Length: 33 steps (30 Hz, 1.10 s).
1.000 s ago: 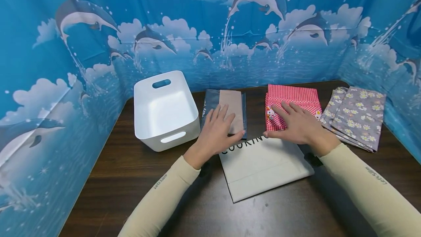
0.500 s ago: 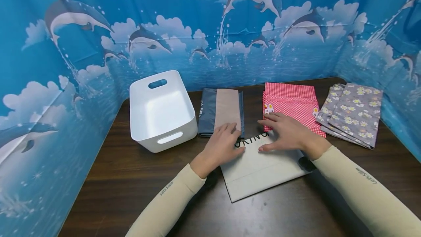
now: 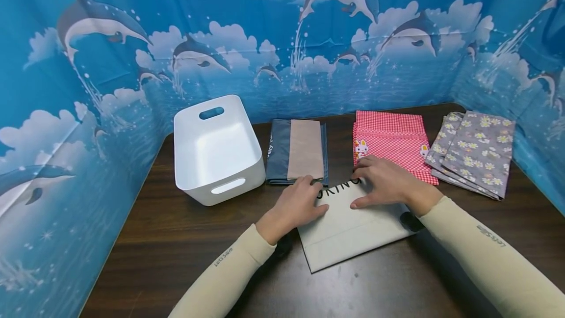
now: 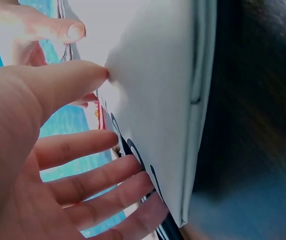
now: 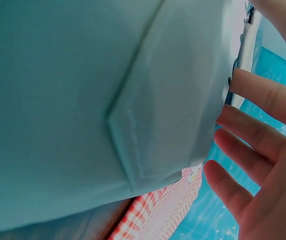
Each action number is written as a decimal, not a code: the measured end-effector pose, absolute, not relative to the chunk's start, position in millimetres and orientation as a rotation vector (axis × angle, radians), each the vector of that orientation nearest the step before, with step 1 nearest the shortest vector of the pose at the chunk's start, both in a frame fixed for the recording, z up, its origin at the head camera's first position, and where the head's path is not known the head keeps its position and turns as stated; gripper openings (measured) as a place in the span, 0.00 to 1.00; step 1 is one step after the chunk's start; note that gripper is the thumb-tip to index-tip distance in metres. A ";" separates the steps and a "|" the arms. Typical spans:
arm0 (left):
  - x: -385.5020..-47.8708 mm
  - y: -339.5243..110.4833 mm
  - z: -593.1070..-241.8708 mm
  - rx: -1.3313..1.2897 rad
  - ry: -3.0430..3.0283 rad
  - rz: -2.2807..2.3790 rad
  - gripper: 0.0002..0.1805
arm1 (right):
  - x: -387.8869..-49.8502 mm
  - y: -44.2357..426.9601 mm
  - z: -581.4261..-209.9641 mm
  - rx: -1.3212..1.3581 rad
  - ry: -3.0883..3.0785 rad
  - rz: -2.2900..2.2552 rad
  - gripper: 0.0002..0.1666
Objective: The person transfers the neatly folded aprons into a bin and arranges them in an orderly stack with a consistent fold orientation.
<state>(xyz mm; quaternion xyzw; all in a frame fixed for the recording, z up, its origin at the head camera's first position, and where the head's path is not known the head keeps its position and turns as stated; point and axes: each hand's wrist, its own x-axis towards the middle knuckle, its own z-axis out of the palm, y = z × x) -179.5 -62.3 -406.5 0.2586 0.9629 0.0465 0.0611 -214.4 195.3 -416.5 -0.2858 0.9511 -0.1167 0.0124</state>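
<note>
A folded cream cloth [image 3: 348, 237] with black lettering along its far edge lies on the table before me. My left hand [image 3: 293, 208] is at its far left corner, the thumb over the top face and the fingers at the lettered edge. In the left wrist view, those fingers [image 4: 98, 179] look loosely bent and spread along the edge. My right hand [image 3: 390, 184] reaches over the far right part, thumb above the cloth. Its fingers [image 5: 252, 127] lie along the far edge in the right wrist view, gently bent. Neither hand visibly lifts the cloth.
A white plastic bin [image 3: 220, 148] with handle holes stands at the left. Behind the hands lie a folded dark grey and beige cloth [image 3: 305, 148], a red checked cloth [image 3: 393, 134] and a grey daisy-print cloth [image 3: 478, 156]. A dolphin-print curtain [image 3: 282, 38] surrounds the dark wooden table [image 3: 176, 244].
Both hands have drawn back toward me, from over the dark grey and red checked cloths to the cream cloth's far edge. Their fingers have bent down there, and the cloths look unmoved.
</note>
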 end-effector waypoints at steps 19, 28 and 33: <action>-189.5 -55.8 -403.8 0.543 2.768 0.192 0.39 | -217.8 194.2 -418.9 -0.843 2.963 -0.384 0.43; -191.8 -52.8 -405.2 0.465 2.722 0.309 0.36 | -219.1 192.9 -417.3 -0.863 2.957 -0.406 0.41; -196.2 -53.2 -409.0 0.450 2.680 0.370 0.33 | -219.9 191.6 -415.8 -0.869 2.933 -0.435 0.40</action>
